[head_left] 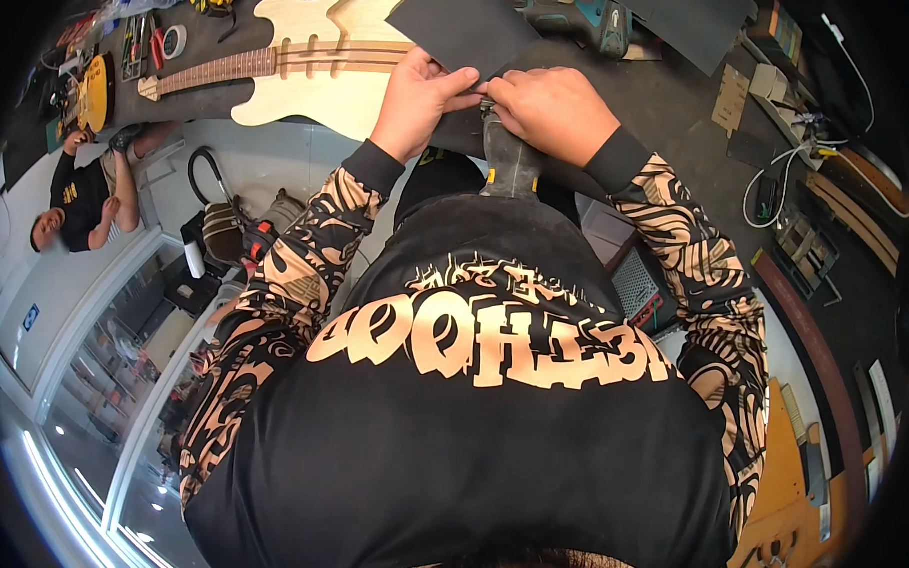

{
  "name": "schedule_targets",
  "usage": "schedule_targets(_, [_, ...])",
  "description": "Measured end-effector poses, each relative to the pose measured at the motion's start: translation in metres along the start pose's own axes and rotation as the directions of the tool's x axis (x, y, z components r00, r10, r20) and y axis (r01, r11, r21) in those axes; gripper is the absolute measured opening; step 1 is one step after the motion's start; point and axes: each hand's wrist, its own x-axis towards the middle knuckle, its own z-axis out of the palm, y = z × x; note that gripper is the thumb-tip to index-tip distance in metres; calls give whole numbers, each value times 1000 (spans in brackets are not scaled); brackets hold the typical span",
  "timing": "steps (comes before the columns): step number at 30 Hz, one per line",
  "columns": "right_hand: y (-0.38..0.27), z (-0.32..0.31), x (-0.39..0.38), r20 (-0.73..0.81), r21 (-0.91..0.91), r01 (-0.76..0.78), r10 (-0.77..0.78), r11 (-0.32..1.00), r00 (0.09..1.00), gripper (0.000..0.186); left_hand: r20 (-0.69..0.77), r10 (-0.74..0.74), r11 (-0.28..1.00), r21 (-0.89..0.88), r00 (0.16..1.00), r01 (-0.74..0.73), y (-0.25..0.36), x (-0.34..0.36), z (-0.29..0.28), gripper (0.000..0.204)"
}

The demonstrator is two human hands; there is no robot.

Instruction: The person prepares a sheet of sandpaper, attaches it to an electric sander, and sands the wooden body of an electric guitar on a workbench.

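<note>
My left hand (424,101) is closed, its thumb and fingers pressed at the near edge of a dark grey, matte sheet that looks like sandpaper (465,26). My right hand (553,109) meets it from the other side, fingertips pinched together almost touching the left thumb. What those right fingertips grip is too small to make out. Just below them a dusty dark power tool (511,161) with yellow spots stands close against my front, partly covered by the right hand. An unfinished pale wooden electric guitar (311,99) lies left of the hands, the sheet overlapping its right end.
A teal and black power tool (589,23) lies beyond my right hand, near another dark sheet (689,27). White cables (778,180) and metal parts are on the bench's right. Hand tools (143,43) and a tape roll (174,41) are far left. Another person (87,196) sits holding a yellow guitar.
</note>
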Motion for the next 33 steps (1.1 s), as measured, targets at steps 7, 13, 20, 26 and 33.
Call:
schedule_targets(7, [-3,1,14,116,-230,178,-155,957,981,15,-7,-13,997,-71,1000,12,-7,-1,-1,28])
schedule_targets(13, [-4,4,15,135,-317,158,-120,935,984,25,68,20,999,-34,997,-18,-7,3,-6,37])
schedule_targets(20, [6,-3,-22,-58,206,-155,170,966,984,23,98,35,999,-3,995,-35,-5,9,-8,38])
schedule_targets(26, [8,-8,-54,-9,746,-433,658,505,753,30,187,150,968,172,971,-183,-2,13,-7,37])
schedule_targets(33, [-2,-22,-64,-111,661,-441,660,607,743,29,298,100,843,481,949,-239,9,14,-3,39])
